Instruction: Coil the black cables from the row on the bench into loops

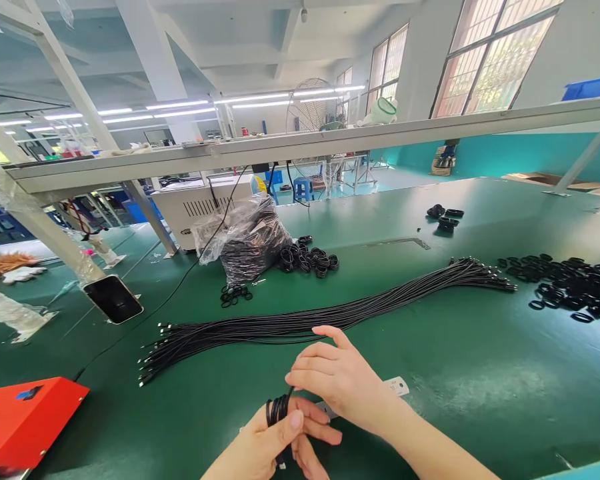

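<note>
My left hand [280, 433] is at the front of the green table. Several turns of a thin black cable [279, 408] are wound around its fingers, with the thumb pressed against them. A metal connector end shows just below the coil. My right hand [335, 373] is directly above and to the right, its fingers curled and one finger raised. A short length of the same cable runs up to its fingertips, which seem to pinch it. Under my hands lies a metal ruler [399, 385], mostly covered. Beyond them, a long bundle of straight black cables [300, 320] stretches across the table.
Black rings or coils lie in a large heap [575, 283] at right, with coiled cables [310, 259] beside a plastic bag [255, 240]. A phone [113, 299] leans at left, near a red box [30, 423]. A shelf beam [300, 147] crosses above the table.
</note>
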Tool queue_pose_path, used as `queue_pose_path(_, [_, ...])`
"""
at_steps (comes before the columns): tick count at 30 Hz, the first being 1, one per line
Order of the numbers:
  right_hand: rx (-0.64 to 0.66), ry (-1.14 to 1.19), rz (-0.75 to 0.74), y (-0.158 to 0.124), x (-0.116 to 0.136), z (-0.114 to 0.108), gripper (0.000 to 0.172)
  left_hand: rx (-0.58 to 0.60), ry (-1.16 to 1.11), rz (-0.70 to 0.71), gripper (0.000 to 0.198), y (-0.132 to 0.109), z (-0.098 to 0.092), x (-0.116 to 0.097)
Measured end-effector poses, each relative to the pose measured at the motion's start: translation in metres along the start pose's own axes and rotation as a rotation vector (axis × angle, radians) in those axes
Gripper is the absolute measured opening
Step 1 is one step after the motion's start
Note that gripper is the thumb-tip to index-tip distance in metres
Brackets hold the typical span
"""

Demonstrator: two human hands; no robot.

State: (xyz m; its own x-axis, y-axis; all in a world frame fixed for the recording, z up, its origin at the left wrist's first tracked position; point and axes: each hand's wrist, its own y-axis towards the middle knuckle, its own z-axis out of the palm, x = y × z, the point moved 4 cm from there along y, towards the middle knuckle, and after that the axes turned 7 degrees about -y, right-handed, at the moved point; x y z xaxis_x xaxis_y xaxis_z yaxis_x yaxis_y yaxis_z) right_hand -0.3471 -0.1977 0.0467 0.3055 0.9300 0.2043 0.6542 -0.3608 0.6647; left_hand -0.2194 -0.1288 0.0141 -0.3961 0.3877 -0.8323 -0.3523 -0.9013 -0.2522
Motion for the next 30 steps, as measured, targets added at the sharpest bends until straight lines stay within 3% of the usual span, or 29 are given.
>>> queue_pose_path(2, [-0.052, 0.060, 0.045, -0.001, 0.004, 0.009, 0.022, -0.006, -0.008, 0.027, 0.034, -0.002, -0.002, -0.002])
queue_pose_path(5, [-0.074, 0.246, 0.251, -0.009, 0.012, 0.022, 0.024, -0.076, -0.144, 0.094, 0.033, -0.003, -0.008, -0.003])
queue_pose_path(9, [0.056, 0.621, 0.546, -0.020, 0.029, 0.032, 0.028, -0.170, -0.378, 0.176, 0.028, 0.001, -0.020, 0.001])
queue_pose_path(12, [0.196, 0.851, 0.672, -0.023, 0.039, 0.035, 0.037, -0.112, -0.474, 0.246, 0.036, 0.006, -0.024, 0.003])
queue_pose_path(16, [0.258, 0.908, 0.841, -0.028, 0.042, 0.039, 0.057, -0.021, -0.521, 0.241, 0.040, 0.010, -0.023, 0.004])
queue_pose_path(21, [0.126, 1.170, 0.861, -0.031, 0.041, 0.036, 0.060, -0.038, -0.476, 0.151, 0.041, 0.004, -0.016, 0.003])
queue_pose_path(25, [-0.061, 1.421, 0.917, -0.038, 0.026, 0.033, 0.062, 0.079, -0.421, 0.026, 0.050, 0.006, -0.012, 0.003])
queue_pose_path(27, [-0.126, 1.415, 0.988, -0.042, 0.018, 0.034, 0.064, 0.119, -0.381, -0.050, 0.054, 0.008, -0.010, 0.005])
queue_pose_path(30, [-0.054, 1.273, 1.016, -0.045, 0.011, 0.033, 0.054, 0.126, -0.316, -0.096, 0.052, 0.013, -0.007, 0.005])
